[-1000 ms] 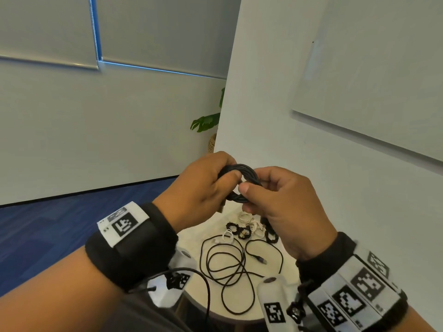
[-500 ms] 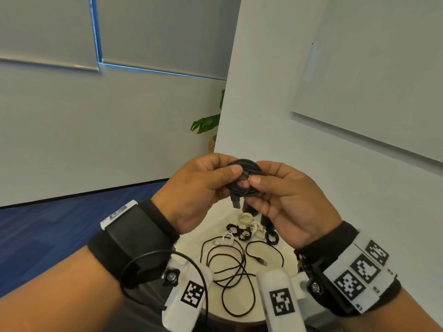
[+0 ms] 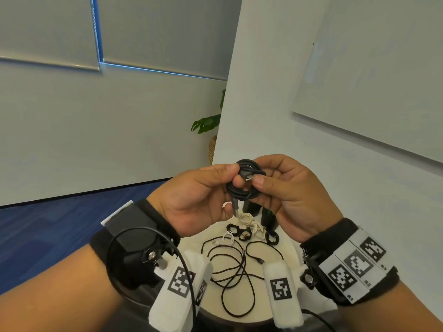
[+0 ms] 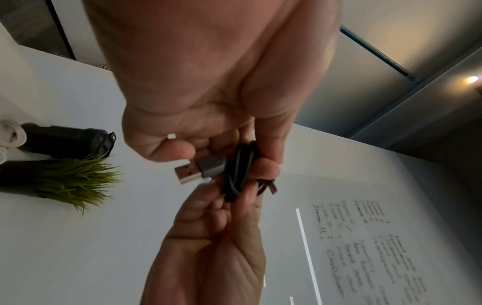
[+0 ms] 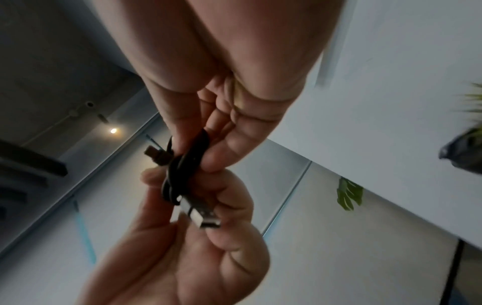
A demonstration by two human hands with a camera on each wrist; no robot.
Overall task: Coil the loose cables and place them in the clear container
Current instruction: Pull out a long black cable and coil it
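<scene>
A dark coiled cable (image 3: 245, 183) is held in the air above the round table (image 3: 286, 250). My left hand (image 3: 203, 195) pinches its left side between thumb and fingers. My right hand (image 3: 285, 190) pinches its right side, with a small plug under the thumb. A USB plug (image 4: 194, 171) hangs from the coil (image 4: 240, 167); the same USB plug (image 5: 203, 214) juts below the coil (image 5: 182, 171) in the right wrist view. A loose black cable (image 3: 235, 269) sprawls on the table. No clear container shows in any view.
Several small coiled black and white cables (image 3: 249, 230) lie at the table's far side. Two dark pots (image 3: 268, 219) stand behind them, one with green grass (image 4: 75, 181). A white wall (image 3: 311, 116) rises close behind on the right. Blue carpet (image 3: 48, 236) lies to the left.
Both hands have turned palms more towards me and lifted slightly. The coil has rotated, so its USB plug now hangs down and the small plug sits under my right thumb.
</scene>
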